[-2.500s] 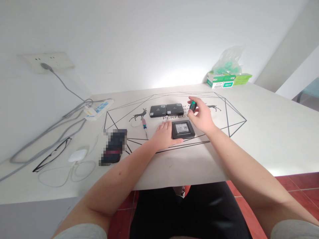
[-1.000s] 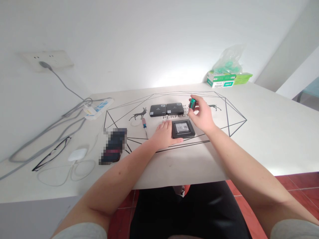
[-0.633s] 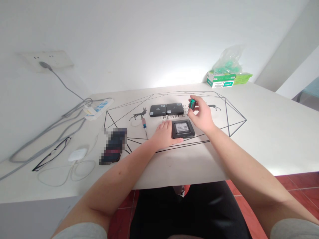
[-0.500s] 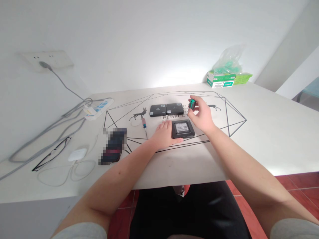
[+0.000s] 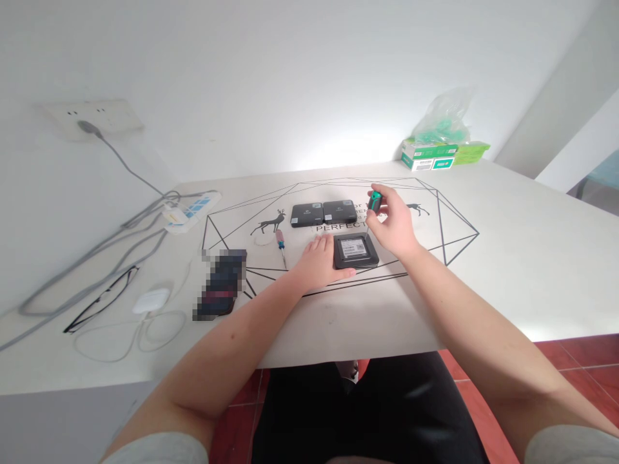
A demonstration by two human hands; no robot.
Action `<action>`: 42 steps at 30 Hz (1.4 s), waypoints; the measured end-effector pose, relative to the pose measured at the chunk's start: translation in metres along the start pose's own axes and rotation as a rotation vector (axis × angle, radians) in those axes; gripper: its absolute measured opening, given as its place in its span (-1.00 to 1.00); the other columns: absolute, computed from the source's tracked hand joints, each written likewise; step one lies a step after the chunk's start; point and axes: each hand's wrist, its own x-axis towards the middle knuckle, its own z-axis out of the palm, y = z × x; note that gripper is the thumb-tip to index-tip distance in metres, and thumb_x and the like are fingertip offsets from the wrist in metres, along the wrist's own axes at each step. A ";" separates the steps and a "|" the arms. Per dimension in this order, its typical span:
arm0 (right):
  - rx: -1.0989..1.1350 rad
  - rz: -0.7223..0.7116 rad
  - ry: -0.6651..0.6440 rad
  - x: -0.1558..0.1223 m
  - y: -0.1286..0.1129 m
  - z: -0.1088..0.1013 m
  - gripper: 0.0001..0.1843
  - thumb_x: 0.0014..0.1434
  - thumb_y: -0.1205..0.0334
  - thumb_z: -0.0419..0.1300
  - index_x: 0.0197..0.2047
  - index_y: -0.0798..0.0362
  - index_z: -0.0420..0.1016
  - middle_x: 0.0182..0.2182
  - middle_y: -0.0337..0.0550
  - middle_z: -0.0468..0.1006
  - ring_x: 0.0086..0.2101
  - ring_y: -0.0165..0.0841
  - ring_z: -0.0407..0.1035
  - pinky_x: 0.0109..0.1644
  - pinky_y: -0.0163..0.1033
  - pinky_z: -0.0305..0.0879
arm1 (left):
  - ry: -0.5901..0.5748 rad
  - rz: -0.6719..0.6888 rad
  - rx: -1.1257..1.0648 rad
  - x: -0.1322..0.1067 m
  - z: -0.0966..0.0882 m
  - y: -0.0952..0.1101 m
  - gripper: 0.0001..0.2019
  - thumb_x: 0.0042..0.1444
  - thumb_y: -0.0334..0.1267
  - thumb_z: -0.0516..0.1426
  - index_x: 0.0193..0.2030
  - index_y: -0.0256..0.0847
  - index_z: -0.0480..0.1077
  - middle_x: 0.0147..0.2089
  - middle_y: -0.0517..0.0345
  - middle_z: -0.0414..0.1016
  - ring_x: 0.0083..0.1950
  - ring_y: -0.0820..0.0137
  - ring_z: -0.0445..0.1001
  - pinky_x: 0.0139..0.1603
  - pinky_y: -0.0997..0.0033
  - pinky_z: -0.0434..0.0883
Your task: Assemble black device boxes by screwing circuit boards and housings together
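The left hand [image 5: 320, 262] lies flat on the table [image 5: 507, 258], fingers spread and loose, its thumb side touching the left edge of a black box [image 5: 355, 251] that rests label-up at the middle of the printed diamond pattern. The right hand [image 5: 394, 225] is closed around a green screwdriver [image 5: 374, 202], pinching the handle between thumb and fingertips and holding it upright over the box's far right corner; the tip is too small to tell whether it touches. Just behind the box sit two more black boxes [image 5: 323, 213], side by side and touching. A red-handled screwdriver [image 5: 279, 242] lies near the left hand, apart from it. At the far right corner stands a green carton [image 5: 428, 157] with a clear bag [image 5: 442, 119] of green items resting on top of it. To the left lie a phone [image 5: 220, 284], glasses [image 5: 99, 299], a white case [image 5: 151, 300] with a cord, and a power strip [image 5: 191, 211].
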 end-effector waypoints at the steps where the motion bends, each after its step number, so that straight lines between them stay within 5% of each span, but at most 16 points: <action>1: 0.000 0.002 -0.002 0.000 0.000 0.000 -0.41 0.20 0.28 0.19 0.31 -0.07 0.40 0.10 0.04 0.64 -0.02 -0.09 0.58 -0.09 0.08 0.70 | 0.000 0.001 0.002 0.000 0.000 0.000 0.23 0.15 0.51 0.11 0.64 -0.41 -0.20 0.66 -0.45 -0.05 0.68 -0.31 -0.13 0.59 -0.17 0.01; 33: -0.022 -0.013 -0.051 0.000 0.000 0.002 -0.42 0.23 0.26 0.20 0.32 -0.09 0.39 0.14 0.04 0.60 -0.02 -0.07 0.54 -0.09 0.09 0.67 | -0.015 -0.009 0.028 0.004 0.004 -0.003 0.26 0.16 0.53 0.07 0.64 -0.51 -0.19 0.68 -0.46 -0.11 0.69 -0.26 -0.16 0.63 -0.12 -0.06; 42: -0.106 -0.009 -0.005 0.000 0.002 0.001 -0.45 0.26 0.12 0.31 0.30 -0.08 0.43 -0.06 -0.01 0.50 -0.16 -0.12 0.47 -0.16 0.10 0.63 | -0.029 -0.021 0.047 0.003 0.004 -0.002 0.24 0.18 0.53 0.06 0.65 -0.46 -0.23 0.69 -0.44 -0.13 0.70 -0.24 -0.17 0.62 -0.10 -0.05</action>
